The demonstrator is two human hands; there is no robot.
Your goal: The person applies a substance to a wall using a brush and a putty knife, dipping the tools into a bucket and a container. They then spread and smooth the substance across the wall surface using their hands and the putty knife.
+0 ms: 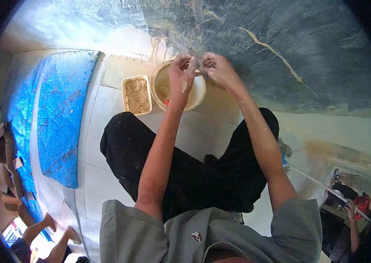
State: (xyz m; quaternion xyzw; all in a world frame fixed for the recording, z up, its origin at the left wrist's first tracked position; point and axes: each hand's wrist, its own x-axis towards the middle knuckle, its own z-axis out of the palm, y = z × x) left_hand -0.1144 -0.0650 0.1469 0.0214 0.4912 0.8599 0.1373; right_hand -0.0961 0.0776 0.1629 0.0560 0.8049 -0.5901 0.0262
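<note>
"Hands?"
"Left hand [182,79] & right hand [218,70] — fingertips pinched round a thin, smeared piece [199,65], can't tell what. It's at 12 o'clock, above the bucket [152,83]."
"Tub [125,98]?"
"11 o'clock — just beside bucket, w/ tan stuff [137,94] in. Blue sheet [65,109] approx 10."

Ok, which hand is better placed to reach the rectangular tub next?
Left, I'd judge. The left hand is above the round bucket, on the side nearer the rectangular tub; the right hand is farther across and would have to cross past the left.
</note>
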